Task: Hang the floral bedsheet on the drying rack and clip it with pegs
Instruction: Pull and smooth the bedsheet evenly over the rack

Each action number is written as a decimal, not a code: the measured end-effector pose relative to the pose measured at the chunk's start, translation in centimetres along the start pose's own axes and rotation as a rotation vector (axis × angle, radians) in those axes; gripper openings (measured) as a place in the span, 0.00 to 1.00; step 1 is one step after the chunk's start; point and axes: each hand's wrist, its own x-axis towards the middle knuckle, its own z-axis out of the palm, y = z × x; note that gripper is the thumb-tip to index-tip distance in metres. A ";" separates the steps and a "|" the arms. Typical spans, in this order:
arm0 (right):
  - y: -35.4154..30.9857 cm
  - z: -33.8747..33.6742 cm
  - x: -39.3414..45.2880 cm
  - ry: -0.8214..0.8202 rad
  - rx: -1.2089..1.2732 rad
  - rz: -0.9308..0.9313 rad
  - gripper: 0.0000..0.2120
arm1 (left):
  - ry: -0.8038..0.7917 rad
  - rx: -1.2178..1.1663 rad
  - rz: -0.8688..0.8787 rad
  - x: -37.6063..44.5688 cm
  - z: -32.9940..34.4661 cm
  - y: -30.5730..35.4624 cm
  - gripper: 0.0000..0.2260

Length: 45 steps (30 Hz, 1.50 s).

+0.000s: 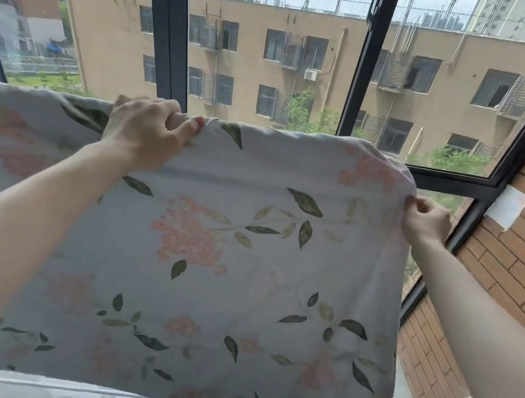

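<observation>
The white cotton bedsheet printed with pink flowers and green leaves covers whatever rail carries it, so no drying rack can be told behind it. Its left part runs off the picture's edge, and its lower right corner is cut off at the bottom edge. Behind the bedsheet's top fold, the left hand's fingers are partly hidden. Below the bedsheet's hem, a pale blurred surface cannot be identified.
</observation>
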 end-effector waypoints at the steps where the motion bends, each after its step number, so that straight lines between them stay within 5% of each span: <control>1: 1.1 0.3 -0.3 -0.059 -0.044 0.034 0.13 | 0.003 0.008 0.000 0.0 -0.1 -0.1 0.26; 11: 4.5 1.1 -12.4 -0.049 0.229 -0.106 0.11 | -0.016 0.039 -0.006 0.1 -1.2 0.0 0.27; 17: 4.7 1.1 -16.5 -0.197 0.184 -0.237 0.12 | -0.168 0.065 -0.021 1.3 -2.1 1.4 0.27; 24: 4.4 4.3 -23.6 -0.535 0.137 -0.229 0.13 | 0.025 0.021 0.056 -5.9 -0.3 0.6 0.27; 28: 4.6 6.2 -26.5 -0.663 0.113 -0.206 0.14 | -0.031 -0.034 0.053 -11.7 -0.3 -1.0 0.27; 45: -1.5 18.0 -53.1 -1.200 0.089 -0.097 0.16 | -0.439 -0.066 -0.623 -46.9 -8.7 -26.5 0.15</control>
